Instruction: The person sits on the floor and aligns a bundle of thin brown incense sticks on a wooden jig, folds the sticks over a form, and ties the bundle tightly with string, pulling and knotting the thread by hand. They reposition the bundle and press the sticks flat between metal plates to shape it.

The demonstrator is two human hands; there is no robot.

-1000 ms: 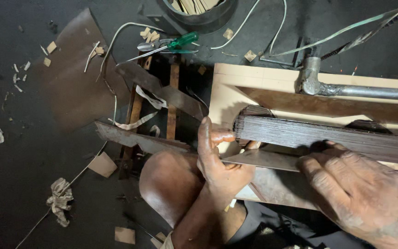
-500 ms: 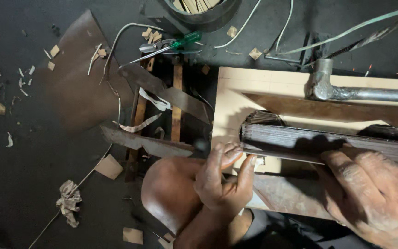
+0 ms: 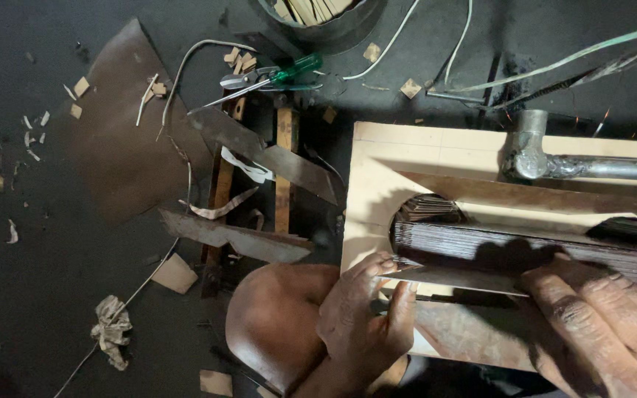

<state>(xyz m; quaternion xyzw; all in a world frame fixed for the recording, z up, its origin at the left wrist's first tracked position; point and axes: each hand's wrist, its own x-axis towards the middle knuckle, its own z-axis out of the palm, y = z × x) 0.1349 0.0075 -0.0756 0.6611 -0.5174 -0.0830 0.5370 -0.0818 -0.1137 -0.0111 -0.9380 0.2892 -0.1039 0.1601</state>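
My left hand (image 3: 366, 317) pinches the near end of a thin dark strip (image 3: 455, 278) between thumb and fingers, just under the stack of dark sheets (image 3: 525, 247) lying across the pale wooden board (image 3: 436, 151). My right hand (image 3: 602, 324) presses flat on the stack, fingers spread, near the metal pipe (image 3: 591, 166)

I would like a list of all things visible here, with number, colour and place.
wooden board: one, pale, right half
stack of thin strips: one, dark, across the board
metal pipe: one, grey, top right on the board
screwdriver: one, green handle, top centre
metal scraps: several, brown, centre left
round container: one, dark, top edge
wood chips: many, tan, on the floor
left hand: pinching a strip's end
right hand: pressing on the stack
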